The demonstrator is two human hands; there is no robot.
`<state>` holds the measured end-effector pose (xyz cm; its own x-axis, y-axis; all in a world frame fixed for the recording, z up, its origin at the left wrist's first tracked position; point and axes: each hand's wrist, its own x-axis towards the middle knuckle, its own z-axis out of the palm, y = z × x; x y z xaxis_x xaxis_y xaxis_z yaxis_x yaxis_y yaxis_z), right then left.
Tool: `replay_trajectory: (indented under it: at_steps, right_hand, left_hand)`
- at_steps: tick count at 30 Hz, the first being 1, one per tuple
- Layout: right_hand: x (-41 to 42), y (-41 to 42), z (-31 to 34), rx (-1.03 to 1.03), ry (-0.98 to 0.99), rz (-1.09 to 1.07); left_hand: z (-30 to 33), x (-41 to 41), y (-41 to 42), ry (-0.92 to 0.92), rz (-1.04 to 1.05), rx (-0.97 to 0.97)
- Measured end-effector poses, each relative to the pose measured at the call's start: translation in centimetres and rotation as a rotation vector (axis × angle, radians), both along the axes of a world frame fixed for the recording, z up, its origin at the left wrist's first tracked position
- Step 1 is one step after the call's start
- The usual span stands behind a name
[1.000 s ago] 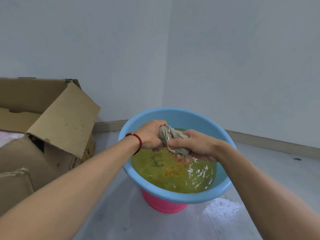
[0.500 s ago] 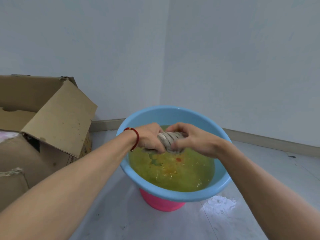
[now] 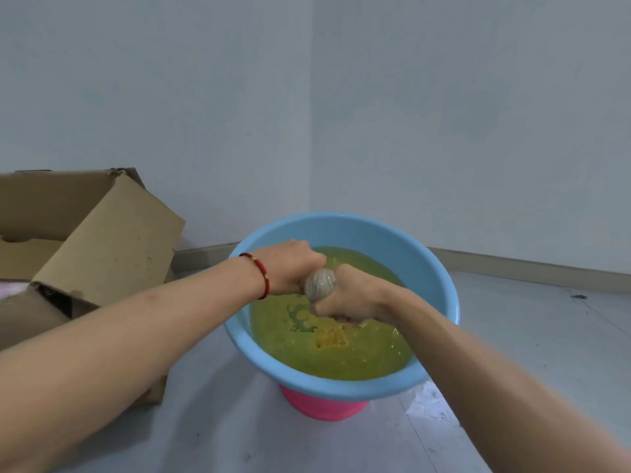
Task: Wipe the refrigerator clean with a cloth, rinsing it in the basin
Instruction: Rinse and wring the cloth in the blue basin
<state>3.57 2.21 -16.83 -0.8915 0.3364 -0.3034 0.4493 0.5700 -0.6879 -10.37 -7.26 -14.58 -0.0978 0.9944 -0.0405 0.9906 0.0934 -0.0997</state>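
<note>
Both forearms extended forward over the blue basin (image 3: 440,288), converging near frame centre. Left hand (image 3: 290,268) clenched on the near-left end of the cloth (image 3: 320,284), knuckles up, wrist roughly level; red cord bracelet (image 3: 261,276) round that wrist. Right hand (image 3: 351,300) clenched on the other end, fist turned downward, fingers curled under and close to the water surface; contact with the water not resolvable. Cloth grey, bunched into a tight twisted roll, only a short rounded section visible between the two fists, held just above the water (image 3: 341,349).

Water yellow-green, cloudy, with an orange patch of residue at about 6 o'clock from the hands. Small droplets visible at 12 o'clock from the cloth. Basin seated on a pink base (image 3: 322,406), on a pale grey floor (image 3: 529,336), in a wall corner.

Open cardboard box (image 3: 112,247) at 9 o'clock from the basin, one flap folded outward toward it, partly behind the left forearm. No legible writing, brand or label on basin, cloth or box.
</note>
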Motion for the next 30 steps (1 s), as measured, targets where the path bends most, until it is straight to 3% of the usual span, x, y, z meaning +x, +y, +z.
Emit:
replay_trajectory:
  at_steps: [2, 5, 8, 11, 13, 15, 18, 21, 24, 26, 27, 30]
  right_hand:
    - [-0.2, -0.3, 0.0, 0.299, 0.015, 0.008]
    - [0.4, -0.7, 0.6, 0.608, 0.046, 0.094]
    - [0.8, -0.8, 0.6, 0.877, 0.141, 0.210]
    - [0.7, -1.0, 0.9, 0.935, 0.181, 0.242]
    - [0.7, -0.5, 1.1, 0.825, 0.119, 0.220]
    - [1.1, 0.4, 1.9, 0.580, -0.002, 0.168]
    - [2.5, 2.3, 3.2, -0.221, 0.063, 0.015]
    - [3.3, 3.1, 2.3, -0.767, 0.109, -0.109]
    - [3.3, 1.6, 0.6, -1.161, 0.065, 0.078]
    - [3.0, 0.2, 0.9, -1.186, 0.062, 0.134]
    - [2.7, -0.3, 1.5, -1.072, 0.064, 0.104]
    - [1.4, -0.8, 2.5, -0.250, 0.032, -0.016]
  left_hand:
    - [-0.7, 0.5, 0.1, -0.152, 0.126, -0.050]
    - [-1.9, 1.1, 0.0, -0.640, 0.369, -0.160]
    - [-1.3, 1.1, -0.3, -1.043, 0.457, -0.371]
    - [-0.2, 0.9, -0.1, -1.160, 0.504, -0.505]
    - [0.0, 1.1, 0.3, -1.058, 0.521, -0.447]
    - [-0.3, 1.2, 0.5, -0.831, 0.428, -0.254]
    - [-0.4, 0.3, 0.2, -0.291, 0.051, 0.103]
    - [-0.1, -0.5, -0.6, -0.259, -0.275, 0.380]
    - [1.0, 0.0, -0.9, -0.109, -0.488, 0.545]
    - [1.7, -0.3, -0.9, 0.033, -0.572, 0.561]
    - [1.7, -0.6, -0.9, 0.093, -0.568, 0.539]
    - [0.7, -1.1, -1.0, 0.137, -0.352, 0.454]
